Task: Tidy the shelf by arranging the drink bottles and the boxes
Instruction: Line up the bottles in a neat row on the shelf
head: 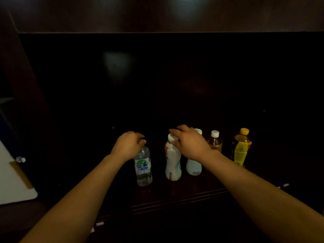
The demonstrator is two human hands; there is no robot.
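Directly beneath left hand [128, 145]: water bottle [143, 168], cap gripped.

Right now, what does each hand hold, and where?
The left hand grips the water bottle at its cap. The right hand grips the white bottle at its cap.

We cannot read the water bottle [143, 166] label; its cap is hidden under the left hand [128, 146]. The right hand [190, 143] covers the upper part of the pale bottle [193, 165]. The shelf [175, 195] back is lost in darkness. A white box [14, 179] is cut off by the left edge.
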